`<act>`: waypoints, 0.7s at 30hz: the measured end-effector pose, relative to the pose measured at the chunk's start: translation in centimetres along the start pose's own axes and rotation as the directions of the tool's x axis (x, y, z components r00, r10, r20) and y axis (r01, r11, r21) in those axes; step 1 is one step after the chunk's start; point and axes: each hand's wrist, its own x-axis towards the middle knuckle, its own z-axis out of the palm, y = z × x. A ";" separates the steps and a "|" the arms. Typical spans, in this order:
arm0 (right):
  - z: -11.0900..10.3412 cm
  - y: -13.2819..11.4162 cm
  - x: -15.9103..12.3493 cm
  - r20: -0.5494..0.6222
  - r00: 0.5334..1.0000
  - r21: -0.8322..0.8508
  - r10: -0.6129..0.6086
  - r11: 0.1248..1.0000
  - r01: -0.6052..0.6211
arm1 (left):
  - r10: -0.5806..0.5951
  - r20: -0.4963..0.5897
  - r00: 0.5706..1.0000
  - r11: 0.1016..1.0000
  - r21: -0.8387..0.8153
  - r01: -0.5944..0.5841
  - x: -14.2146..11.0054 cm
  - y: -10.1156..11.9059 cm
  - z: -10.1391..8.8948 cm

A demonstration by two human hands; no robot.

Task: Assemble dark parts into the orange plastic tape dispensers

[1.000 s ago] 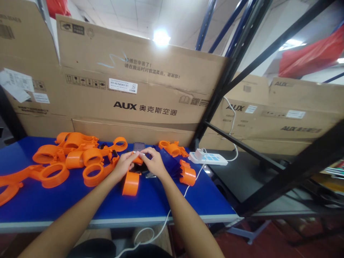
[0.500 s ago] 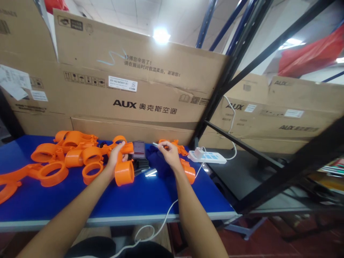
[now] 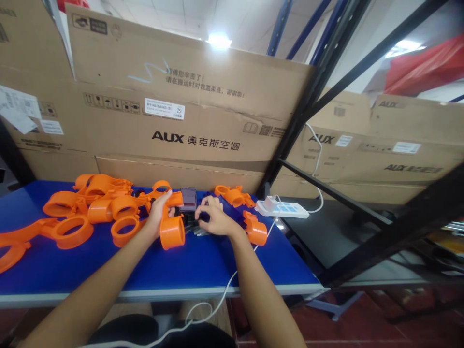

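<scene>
My left hand (image 3: 159, 212) is wrapped round an orange ringed plastic part (image 3: 172, 233), which stands tilted over the table with its wide ring facing down. My right hand (image 3: 213, 216) hovers to its right, with thumb and forefinger curved and apart and nothing visible between them. Under those fingertips lie thin silvery metal strips (image 3: 200, 232), partly covered by the hand. A phone-like dark device (image 3: 189, 199) with a lit screen stands just behind, and small black pieces between the hands are mostly hidden.
Several similar orange ringed parts (image 3: 74, 232) are heaped on the blue tabletop (image 3: 152, 270) at left. More orange parts (image 3: 256, 231) lie at right, near a white power strip (image 3: 282, 209). Its cable crosses the front edge. A large cardboard sheet (image 3: 119, 130) and black rack post (image 3: 297, 116) stand behind.
My right hand has come left and down towards the metal strips; the thin silvery piece at its fingertips no longer shows there. My left hand still holds the orange part, slightly shifted right.
</scene>
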 end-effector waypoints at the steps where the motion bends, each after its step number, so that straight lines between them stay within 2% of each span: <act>1: -0.2 -0.2 0.1 -0.038 0.999 0.083 -0.034 0.996 0.037 | 0.050 -0.015 0.999 0.999 -0.004 -0.050 0.0 -0.1 0.2; 4: -0.1 -1.1 0.3 -0.053 0.984 0.394 -0.168 0.902 0.175 | 0.207 -0.071 0.976 0.978 -0.011 -0.209 0.2 -0.4 0.7; 6: 0.4 -1.8 0.4 -0.022 0.976 0.551 -0.215 0.813 0.191 | 0.282 -0.089 0.955 0.959 -0.012 -0.284 0.3 -0.6 0.9; 8: 1.1 -2.4 0.3 -0.028 0.980 0.626 -0.199 0.761 0.172 | 0.329 -0.094 0.940 0.944 -0.005 -0.331 0.4 -0.7 0.9; 12: 1.6 -2.9 0.5 -0.129 0.988 0.689 -0.088 0.709 0.153 | 0.352 -0.078 0.933 0.936 0.041 -0.350 0.7 -1.0 0.7; 14: 1.3 -2.7 0.7 -0.225 0.974 0.712 0.009 0.684 0.158 | 0.350 -0.052 0.935 0.935 0.074 -0.346 0.6 -1.3 0.6; 16: 0.9 -2.2 1.0 -0.350 0.927 0.739 0.136 0.648 0.184 | 0.358 -0.007 0.934 0.922 0.158 -0.353 0.4 -1.7 0.7; 18: 0.6 -1.5 1.4 -0.434 0.861 0.770 0.263 0.605 0.204 | 0.373 0.077 0.925 0.873 0.309 -0.378 -0.2 -2.1 0.9; 21: 0.6 -0.8 1.8 -0.439 0.818 0.811 0.372 0.557 0.182 | 0.397 0.218 0.892 0.706 0.549 -0.448 -1.2 -1.9 1.6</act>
